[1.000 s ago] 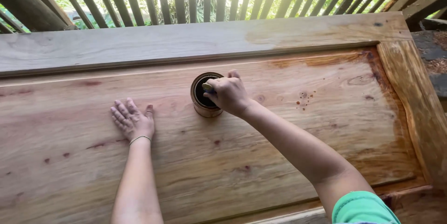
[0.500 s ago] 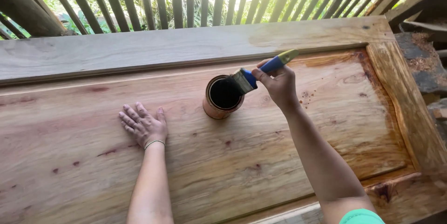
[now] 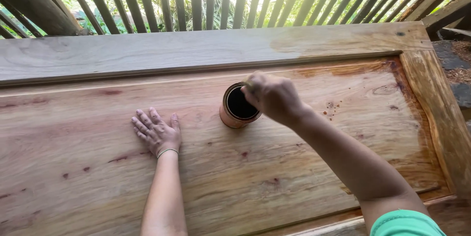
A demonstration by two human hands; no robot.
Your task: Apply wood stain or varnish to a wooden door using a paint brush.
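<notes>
Nearest, a teal sleeve edge (image 3: 405,222) at the bottom right corner, belonging to the right arm stretched forward over the large wooden panel with reddish grain and raised frame (image 3: 98,187)

Left hand (image 3: 156,132) flat on the bare panel, palm down, fingers spread, gripping nothing; a thin bracelet (image 3: 167,152) at the wrist; placed so probably to give support while leaning forward

Right hand (image 3: 273,96) closed in a fist just above the rim of the small round copper-coloured tin with dark liquid inside (image 3: 237,107), fingers wrapped narrow around a slim handle, of which only a small yellowish tip visible at the top of the fist; the rest hidden, so not possible to name it for sure; held upright over the opening, likely for dipping without drips on the wood

Tin upright near the panel's middle, between both hands, within easy reach

Right part of the panel darker and glossy, the left part pale and dry

Beyond, dark wooden slats of a railing (image 3: 196,0), green plants behind
</notes>
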